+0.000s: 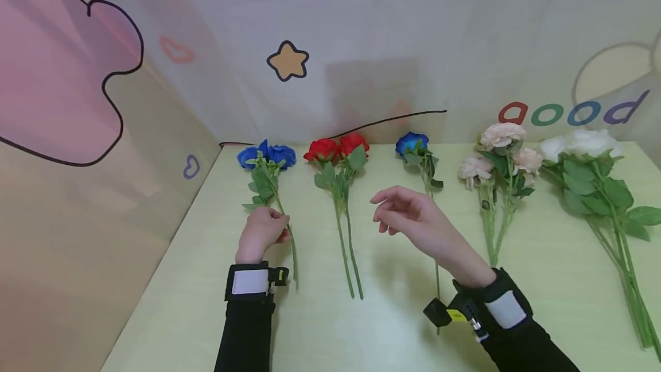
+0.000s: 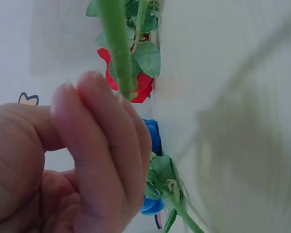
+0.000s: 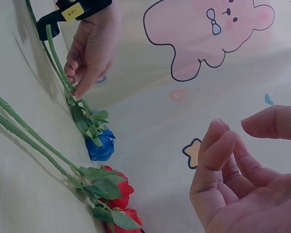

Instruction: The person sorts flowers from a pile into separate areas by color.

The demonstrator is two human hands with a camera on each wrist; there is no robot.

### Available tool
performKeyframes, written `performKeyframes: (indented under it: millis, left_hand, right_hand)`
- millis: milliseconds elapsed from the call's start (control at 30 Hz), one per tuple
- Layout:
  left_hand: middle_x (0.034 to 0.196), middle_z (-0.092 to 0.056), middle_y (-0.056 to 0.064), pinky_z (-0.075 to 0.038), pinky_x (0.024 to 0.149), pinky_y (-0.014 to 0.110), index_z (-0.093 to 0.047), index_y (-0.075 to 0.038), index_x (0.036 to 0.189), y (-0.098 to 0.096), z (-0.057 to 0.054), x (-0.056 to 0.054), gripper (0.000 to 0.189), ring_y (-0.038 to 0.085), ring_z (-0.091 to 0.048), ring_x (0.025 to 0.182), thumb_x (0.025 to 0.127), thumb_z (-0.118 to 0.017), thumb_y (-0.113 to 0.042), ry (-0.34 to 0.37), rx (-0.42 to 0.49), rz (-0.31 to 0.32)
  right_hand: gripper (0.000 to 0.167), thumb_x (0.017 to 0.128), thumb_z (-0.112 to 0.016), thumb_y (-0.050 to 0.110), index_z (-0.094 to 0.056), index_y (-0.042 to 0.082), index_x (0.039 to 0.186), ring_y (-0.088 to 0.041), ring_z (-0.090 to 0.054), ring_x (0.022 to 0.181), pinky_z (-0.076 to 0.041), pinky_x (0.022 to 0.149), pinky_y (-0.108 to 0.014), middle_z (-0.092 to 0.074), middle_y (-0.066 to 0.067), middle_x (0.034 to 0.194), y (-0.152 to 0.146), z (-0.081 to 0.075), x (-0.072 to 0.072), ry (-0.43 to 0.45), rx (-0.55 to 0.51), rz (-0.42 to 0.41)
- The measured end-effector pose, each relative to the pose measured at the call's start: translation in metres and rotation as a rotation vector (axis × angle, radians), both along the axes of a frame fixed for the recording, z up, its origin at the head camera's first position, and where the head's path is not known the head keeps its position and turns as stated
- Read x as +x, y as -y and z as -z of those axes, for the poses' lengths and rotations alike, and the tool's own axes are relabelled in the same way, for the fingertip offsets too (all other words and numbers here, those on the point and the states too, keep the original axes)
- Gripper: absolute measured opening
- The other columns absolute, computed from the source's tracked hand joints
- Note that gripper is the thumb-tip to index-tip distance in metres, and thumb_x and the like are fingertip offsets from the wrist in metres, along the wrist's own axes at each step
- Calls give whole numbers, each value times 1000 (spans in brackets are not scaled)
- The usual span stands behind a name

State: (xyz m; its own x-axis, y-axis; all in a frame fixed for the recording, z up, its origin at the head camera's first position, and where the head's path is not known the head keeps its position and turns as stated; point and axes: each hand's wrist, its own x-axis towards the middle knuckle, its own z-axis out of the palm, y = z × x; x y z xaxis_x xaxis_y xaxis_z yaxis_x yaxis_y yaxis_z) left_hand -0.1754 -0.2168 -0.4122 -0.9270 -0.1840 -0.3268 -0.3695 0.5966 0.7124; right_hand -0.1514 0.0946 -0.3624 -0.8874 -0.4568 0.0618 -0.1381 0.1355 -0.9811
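At the left, my left hand (image 1: 262,231) pinches the green stem (image 1: 292,251) of a blue rose (image 1: 281,155), which lies beside another blue rose (image 1: 250,157). In the left wrist view, a stem (image 2: 117,48) runs down to the fingertips, close to the camera. My right hand (image 1: 408,211) hovers over the table with its fingers loosely bent and thumb apart from them, holding nothing. Its shadow falls to the left. Just behind it lies a single blue rose (image 1: 412,142), part of whose long stem is hidden by the hand. Two red roses (image 1: 338,148) lie between the hands.
Pale pink flowers (image 1: 502,135) and white flowers (image 1: 594,143) lie bunched at the right, with long green stems toward the near edge. A printed cloth backdrop (image 1: 377,27) rises behind the pale green table (image 1: 320,332) and along its left side.
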Motion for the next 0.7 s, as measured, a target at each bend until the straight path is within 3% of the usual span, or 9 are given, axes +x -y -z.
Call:
performKeyframes:
  millis: [333, 467, 700]
  left_hand:
    - [71, -69, 6, -50, 61, 22, -64, 2, 109, -2, -17, 2, 25, 15, -70, 62, 102, -56, -21, -69, -31, 22]
    - [71, -69, 7, -49, 59, 21, -64, 2, 108, -4, -20, 5, 24, 11, -67, 59, 102, -56, -21, -96, -34, 27]
    - [70, -66, 6, -60, 66, 33, -63, 0, 107, -18, -32, 8, 21, 8, -65, 56, 102, -58, -19, -183, 27, 44]
  right_hand:
    - [24, 101, -58, 10, -59, -1, 122, -14, -66, 81, -55, 75, -26, -66, 4, 90, -3, -1, -2, -3, -8, -9]
    - [23, 101, -58, 9, -59, -2, 121, -18, -67, 81, -56, 75, -27, -66, 4, 90, -5, -1, -2, -13, -10, -21]
    - [22, 101, -58, 8, -60, -3, 120, -13, -66, 80, -56, 73, -26, -66, 5, 90, -12, -3, -1, -38, -13, -18]
